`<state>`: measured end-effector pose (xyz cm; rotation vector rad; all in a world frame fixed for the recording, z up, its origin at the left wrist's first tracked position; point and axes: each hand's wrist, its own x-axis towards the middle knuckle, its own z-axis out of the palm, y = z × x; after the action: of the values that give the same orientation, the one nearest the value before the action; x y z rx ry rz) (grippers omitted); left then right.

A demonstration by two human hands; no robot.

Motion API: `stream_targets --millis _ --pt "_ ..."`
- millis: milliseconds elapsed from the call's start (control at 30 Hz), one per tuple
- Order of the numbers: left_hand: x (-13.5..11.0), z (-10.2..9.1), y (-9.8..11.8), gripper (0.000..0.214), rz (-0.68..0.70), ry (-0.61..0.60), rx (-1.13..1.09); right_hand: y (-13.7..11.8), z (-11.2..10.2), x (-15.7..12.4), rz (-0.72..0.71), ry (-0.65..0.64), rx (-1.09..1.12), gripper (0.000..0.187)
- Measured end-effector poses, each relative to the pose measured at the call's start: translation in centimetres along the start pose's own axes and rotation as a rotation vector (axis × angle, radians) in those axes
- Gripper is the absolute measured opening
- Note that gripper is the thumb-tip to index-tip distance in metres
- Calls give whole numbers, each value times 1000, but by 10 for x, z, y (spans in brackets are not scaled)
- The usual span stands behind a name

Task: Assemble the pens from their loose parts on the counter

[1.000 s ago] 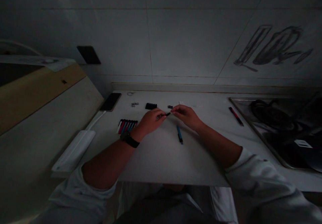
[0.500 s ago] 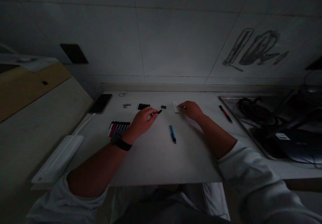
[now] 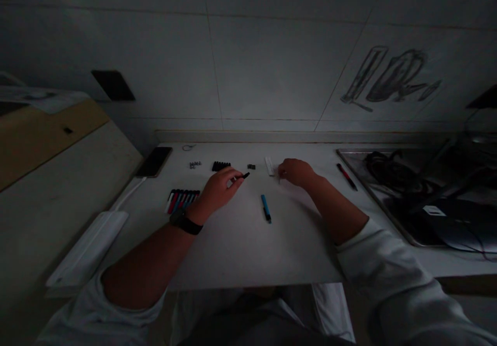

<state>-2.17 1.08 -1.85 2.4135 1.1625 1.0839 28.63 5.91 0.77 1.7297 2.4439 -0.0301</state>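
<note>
My left hand [image 3: 218, 185] is closed on a slim pen-like piece with a black tip [image 3: 244, 175], held just above the white table [image 3: 240, 242]. A dark watch sits on that wrist. My right hand [image 3: 295, 171] rests further back with its fingers curled beside a small stack of white parts [image 3: 269, 165]; it seems to pinch a thin white piece. A blue pen [image 3: 265, 207] lies on the table between my two hands.
A row of red, blue and black pens [image 3: 182, 199] lies left of my left hand. Behind are black caps [image 3: 221, 166], small metal bits [image 3: 194, 164], a phone [image 3: 154, 161] and a red pen [image 3: 347, 175]. A sink with cables [image 3: 419, 190] is at right.
My right hand left the piece in my left hand and went back right to the white parts. My left hand kept its hold and hardly moved. The view shifted slightly.
</note>
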Motion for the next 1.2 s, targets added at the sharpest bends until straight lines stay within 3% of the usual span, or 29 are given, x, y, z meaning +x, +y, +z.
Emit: stream_targets --millis 133,300,533,733,1200 --pt "1 -1 1 12 -8 -11 -1 -12 -7 -8 -100 -93 -65 25" --pt "1 -2 2 8 -4 15 57 -32 -17 -19 -220 -73 57 25" --pt "2 -2 3 6 -36 13 108 -52 -38 -26 -430 301 343 16" --pt "2 -3 6 5 -26 2 99 -57 -37 -28 -445 377 333 16" --pt "3 -2 4 6 -13 -14 126 -55 -38 -29 -391 368 299 18"
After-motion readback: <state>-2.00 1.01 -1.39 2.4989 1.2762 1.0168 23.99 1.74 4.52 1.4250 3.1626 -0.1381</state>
